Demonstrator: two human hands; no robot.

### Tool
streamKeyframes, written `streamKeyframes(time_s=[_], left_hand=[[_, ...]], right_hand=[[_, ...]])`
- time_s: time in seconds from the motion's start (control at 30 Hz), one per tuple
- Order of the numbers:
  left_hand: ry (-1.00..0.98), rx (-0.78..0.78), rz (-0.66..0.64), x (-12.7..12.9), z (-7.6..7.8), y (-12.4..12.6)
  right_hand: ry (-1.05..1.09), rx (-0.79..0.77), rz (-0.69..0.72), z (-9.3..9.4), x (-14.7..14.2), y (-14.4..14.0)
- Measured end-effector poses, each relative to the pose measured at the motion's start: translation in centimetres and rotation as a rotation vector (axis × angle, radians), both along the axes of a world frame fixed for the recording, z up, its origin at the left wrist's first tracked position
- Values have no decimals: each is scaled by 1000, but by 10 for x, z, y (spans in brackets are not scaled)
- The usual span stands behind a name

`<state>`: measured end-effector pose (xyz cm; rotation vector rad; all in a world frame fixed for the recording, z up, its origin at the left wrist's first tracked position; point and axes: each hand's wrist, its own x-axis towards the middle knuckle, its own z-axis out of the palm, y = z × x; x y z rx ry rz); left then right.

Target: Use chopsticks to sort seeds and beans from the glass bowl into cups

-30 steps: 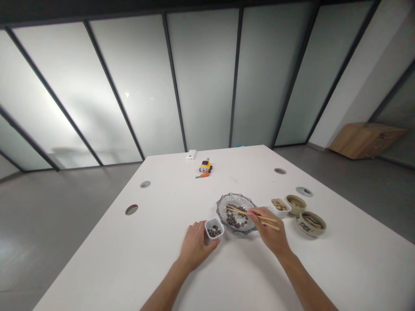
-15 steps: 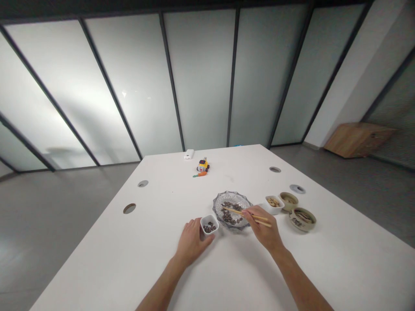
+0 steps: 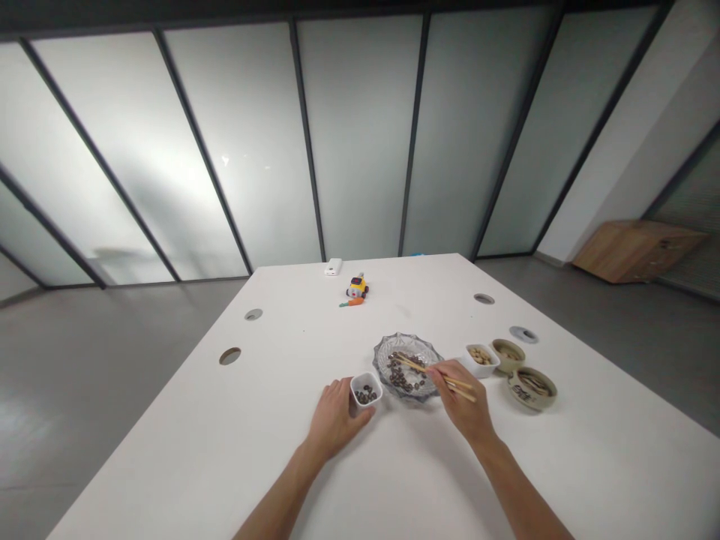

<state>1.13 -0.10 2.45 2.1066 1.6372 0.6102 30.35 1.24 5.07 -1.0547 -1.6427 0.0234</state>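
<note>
Far left of the white table (image 3: 185, 450), two round cable holes sit well apart from me. My left hand (image 3: 335, 420) cups the small white square dish (image 3: 365, 390), fingers curled against its near wall, dark beans inside. Just right of it stands the glass bowl (image 3: 408, 364), scattered with more dark beans. My right hand (image 3: 464, 405) is closed around the chopsticks (image 3: 433, 371), their tips over the beans in that bowl. Further right: a white dish of pale nuts (image 3: 481, 358), then two brown ceramic bowls (image 3: 532, 388). A toy car (image 3: 356, 286) waits at the far edge.
</note>
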Motion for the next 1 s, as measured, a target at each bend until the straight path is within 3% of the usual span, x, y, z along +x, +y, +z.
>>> streamKeyframes(time_s=[1.0], left_hand=[[23,-8,-5,0,2,0]], right_hand=[[66,-80,29,-6,-3,0]])
